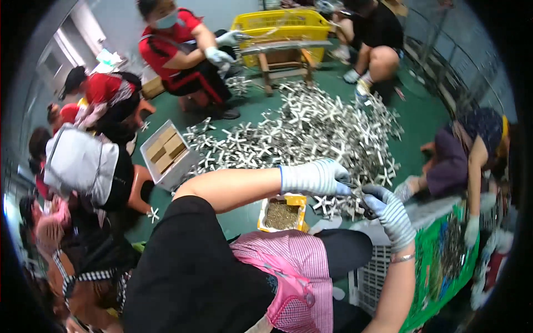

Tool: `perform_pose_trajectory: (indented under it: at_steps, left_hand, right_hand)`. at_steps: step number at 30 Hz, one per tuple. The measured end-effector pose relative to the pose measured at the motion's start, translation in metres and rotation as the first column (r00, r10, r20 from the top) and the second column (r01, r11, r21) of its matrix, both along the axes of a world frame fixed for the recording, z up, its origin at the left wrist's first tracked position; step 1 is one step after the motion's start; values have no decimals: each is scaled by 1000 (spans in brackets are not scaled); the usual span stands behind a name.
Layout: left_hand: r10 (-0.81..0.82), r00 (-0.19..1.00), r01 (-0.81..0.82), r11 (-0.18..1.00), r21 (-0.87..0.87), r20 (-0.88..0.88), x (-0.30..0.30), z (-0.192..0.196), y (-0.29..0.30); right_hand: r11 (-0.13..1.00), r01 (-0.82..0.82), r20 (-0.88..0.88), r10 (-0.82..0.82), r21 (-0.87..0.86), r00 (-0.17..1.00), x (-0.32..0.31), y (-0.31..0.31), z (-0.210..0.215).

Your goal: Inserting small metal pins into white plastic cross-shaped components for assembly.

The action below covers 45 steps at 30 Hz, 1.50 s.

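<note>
- Green floor (252,111) across the frame's middle.
- Heaped with grey cross-shaped pieces (311,130), upper centre.
- Bore a white box (166,152), centre left.
- Yellow box of small bits (283,213), lower centre.

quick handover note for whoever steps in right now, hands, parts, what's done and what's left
Left hand: gloved, closed on a small part at the edge of the heap.
Right hand: gloved, closed beside it; what it grips is too small to tell.
Parts: heap of grey cross-shaped pieces on the green floor; yellow box of small dark bits by the knee.
Done: the box is partly full.
Left: most of the heap.
</note>
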<state>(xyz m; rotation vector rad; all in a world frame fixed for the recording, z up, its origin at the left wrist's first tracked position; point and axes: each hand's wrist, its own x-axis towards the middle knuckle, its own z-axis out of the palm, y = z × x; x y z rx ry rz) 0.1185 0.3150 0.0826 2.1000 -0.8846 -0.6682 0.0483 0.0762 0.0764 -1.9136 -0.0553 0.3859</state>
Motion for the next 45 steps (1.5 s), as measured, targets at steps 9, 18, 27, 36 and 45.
perform_pose_trajectory:
  at_steps: [9,18,27,36,45]
  left_hand:
    - [624,782,-613,764,200,11,78,40,217]
    - [899,278,-961,266,-82,-338,170,75,334]
    - [958,150,-986,164,37,-243,208,61,393]
    - [957,154,-982,176,72,-246,220,44,412]
    - [967,135,-991,130,-36,-215,227,27,418]
  right_hand:
    - [934,340,-17,-340,112,940,-27,-19,-11]
    - [797,601,-231,-596,-54,769,-154,-73,-68]
    - [768,509,-305,-628,-388,715,-156,-23,-8]
    - [790,462,-289,-589,-403,755,-148,-24,-22]
    - [817,462,-314,-565,-345,763,-143,-18,-19]
